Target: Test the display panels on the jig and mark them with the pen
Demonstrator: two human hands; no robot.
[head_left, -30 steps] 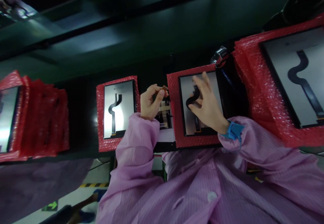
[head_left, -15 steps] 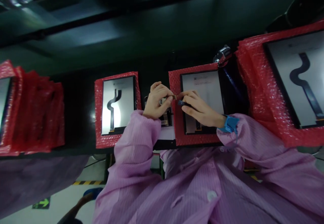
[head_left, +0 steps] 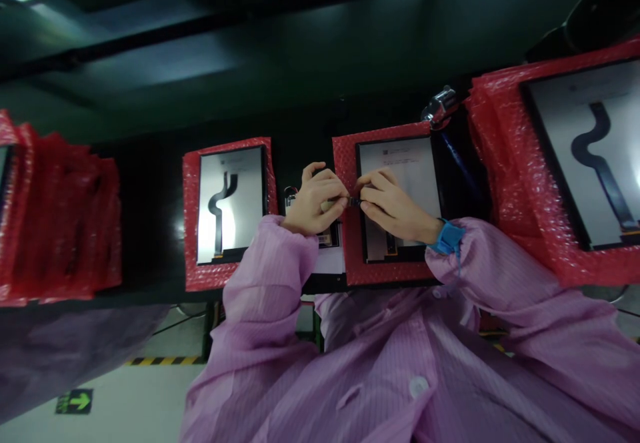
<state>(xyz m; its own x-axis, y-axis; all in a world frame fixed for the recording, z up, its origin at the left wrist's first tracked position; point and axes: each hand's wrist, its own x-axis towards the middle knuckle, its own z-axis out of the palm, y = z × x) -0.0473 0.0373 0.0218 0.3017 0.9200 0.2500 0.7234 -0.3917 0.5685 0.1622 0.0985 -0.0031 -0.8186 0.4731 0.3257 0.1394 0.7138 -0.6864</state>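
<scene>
My left hand (head_left: 323, 201) is closed in a pinch, its fingertips over the red bubble wrap (head_left: 345, 156); the small piece in them is mostly hidden. My right hand (head_left: 387, 204) pinches the dark end of a flex cable (head_left: 355, 201), which touches my left fingertips. Beneath the right hand lies a display panel (head_left: 423, 169), back side up on the bubble wrap. Part of a circuit board with a label (head_left: 326, 237) shows below my left hand, beside a white sheet (head_left: 327, 263).
Left of my hands, another display panel (head_left: 243, 209) with a curved cable lies on red wrap. Stacked red bubble-wrap bags (head_left: 70, 216) stand at far left. A large panel (head_left: 555, 123) rests on wrap at right. A metal object (head_left: 440, 106) sits behind the middle panel.
My fingertips have come together, and the flex cable's dark end now meets the small brownish connector that showed in my left fingers. My right fingers have closed in more tightly.
</scene>
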